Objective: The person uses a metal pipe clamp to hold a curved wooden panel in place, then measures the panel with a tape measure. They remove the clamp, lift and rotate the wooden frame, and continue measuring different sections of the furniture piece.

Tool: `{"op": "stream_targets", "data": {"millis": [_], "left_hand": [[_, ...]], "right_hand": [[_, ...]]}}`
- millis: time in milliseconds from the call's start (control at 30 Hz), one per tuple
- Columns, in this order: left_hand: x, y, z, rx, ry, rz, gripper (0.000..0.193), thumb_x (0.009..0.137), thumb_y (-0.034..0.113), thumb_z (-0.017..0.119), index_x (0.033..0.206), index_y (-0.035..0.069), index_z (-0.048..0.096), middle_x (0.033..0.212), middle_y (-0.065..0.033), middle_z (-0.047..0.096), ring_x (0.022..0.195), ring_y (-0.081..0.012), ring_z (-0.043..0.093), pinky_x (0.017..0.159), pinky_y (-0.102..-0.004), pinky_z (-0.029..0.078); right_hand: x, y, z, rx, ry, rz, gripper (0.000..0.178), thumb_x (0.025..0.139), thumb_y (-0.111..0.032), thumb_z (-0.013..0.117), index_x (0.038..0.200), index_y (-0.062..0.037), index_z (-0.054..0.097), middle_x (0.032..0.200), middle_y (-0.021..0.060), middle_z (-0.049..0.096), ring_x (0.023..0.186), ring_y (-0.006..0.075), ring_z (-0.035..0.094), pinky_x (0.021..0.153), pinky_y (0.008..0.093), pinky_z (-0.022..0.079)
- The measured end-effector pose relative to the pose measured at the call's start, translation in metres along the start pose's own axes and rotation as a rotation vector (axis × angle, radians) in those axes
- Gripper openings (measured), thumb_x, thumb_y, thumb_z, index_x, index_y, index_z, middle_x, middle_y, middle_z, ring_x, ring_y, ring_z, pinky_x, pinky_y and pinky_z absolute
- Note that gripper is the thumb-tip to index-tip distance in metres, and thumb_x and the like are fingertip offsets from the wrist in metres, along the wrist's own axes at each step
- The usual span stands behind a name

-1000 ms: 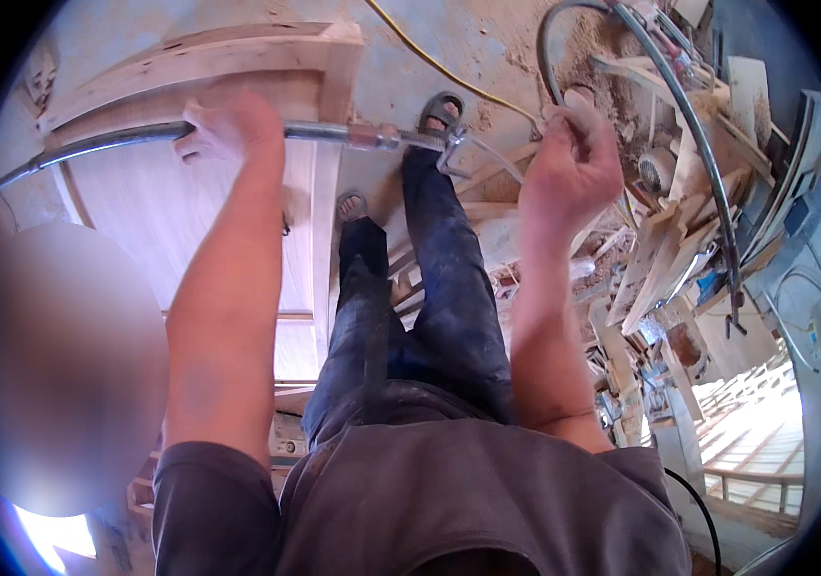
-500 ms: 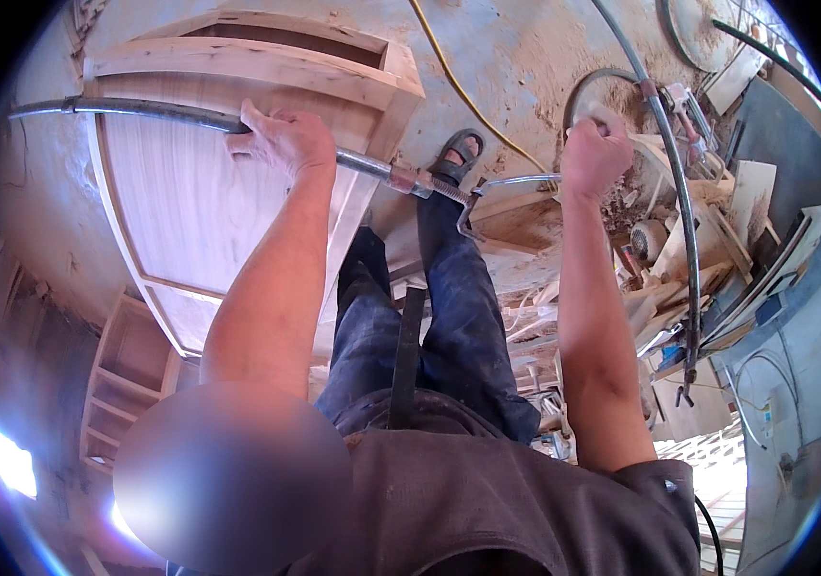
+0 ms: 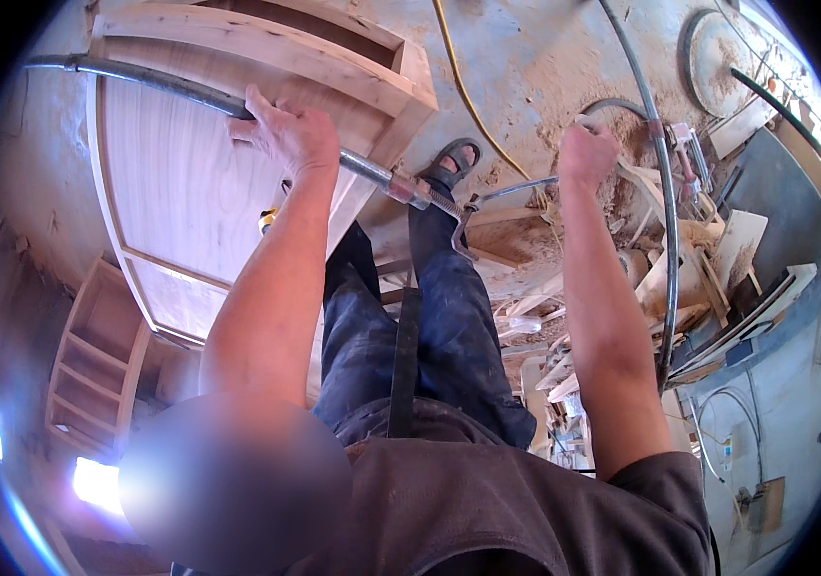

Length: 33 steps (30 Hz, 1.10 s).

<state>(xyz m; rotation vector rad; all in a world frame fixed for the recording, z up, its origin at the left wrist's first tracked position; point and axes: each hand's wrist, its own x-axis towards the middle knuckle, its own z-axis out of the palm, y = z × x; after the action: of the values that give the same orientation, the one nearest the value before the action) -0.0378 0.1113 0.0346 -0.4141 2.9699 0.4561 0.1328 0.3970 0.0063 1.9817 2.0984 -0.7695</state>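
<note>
A long metal pipe clamp (image 3: 185,91) lies across a pale wooden cabinet (image 3: 204,178), its screw end sticking out past the cabinet's right edge. My left hand (image 3: 293,139) grips the clamp's pipe, thumb and fingers to either side of it. At the screw end hangs a bent crank handle (image 3: 461,238). A thin metal rod (image 3: 521,187) runs from beside that crank to my right hand (image 3: 588,154), which is closed in a fist around its far end. The rod's end inside the fist is hidden.
A second pipe clamp (image 3: 667,221) stands to the right of my right arm. Wood offcuts (image 3: 708,259) and sawdust cover the floor there. A yellow hose (image 3: 458,72) crosses the floor ahead. A small shelved wooden carcass (image 3: 98,360) stands at left.
My right hand has shifted slightly down and left, with the rod tilting a little. The view has moved a bit, and a small yellow object now shows beside my left forearm.
</note>
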Motion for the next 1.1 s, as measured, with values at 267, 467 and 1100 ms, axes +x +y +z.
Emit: {"op": "stream_targets", "data": {"millis": [267,467,1100], "left_hand": [[0.0,-0.006,0.006,-0.05,0.019,-0.009,0.053,0.088,0.005,0.046,0.14,-0.002,0.038,0.127,-0.0351,0.029,0.116,-0.0476,0.036,0.099,-0.0491,0.037],[0.002,-0.006,0.008,-0.011,0.04,0.034,0.053,0.088,0.004,0.047,0.139,-0.003,0.039,0.123,-0.0343,0.031,0.114,-0.048,0.036,0.099,-0.0501,0.037],[-0.003,0.0,-0.012,-0.108,-0.023,-0.045,0.068,0.075,-0.003,0.059,0.14,-0.003,0.039,0.145,-0.0399,0.014,0.14,-0.0561,0.013,0.115,-0.0567,0.023]], "right_hand": [[0.021,0.01,0.024,-0.086,-0.14,0.079,0.025,0.073,-0.014,0.061,0.09,-0.0082,0.078,0.086,0.0155,0.074,0.088,0.0306,0.071,0.083,0.0373,0.054],[0.04,0.025,0.043,-0.081,-0.241,0.147,0.026,0.076,-0.015,0.059,0.091,-0.0089,0.079,0.082,0.0137,0.074,0.079,0.0277,0.072,0.076,0.0366,0.055],[-0.011,0.015,-0.037,-0.835,-0.993,-0.699,0.027,0.086,-0.029,0.063,0.094,-0.0052,0.073,0.081,0.022,0.068,0.076,0.0374,0.068,0.071,0.0449,0.052]]}}
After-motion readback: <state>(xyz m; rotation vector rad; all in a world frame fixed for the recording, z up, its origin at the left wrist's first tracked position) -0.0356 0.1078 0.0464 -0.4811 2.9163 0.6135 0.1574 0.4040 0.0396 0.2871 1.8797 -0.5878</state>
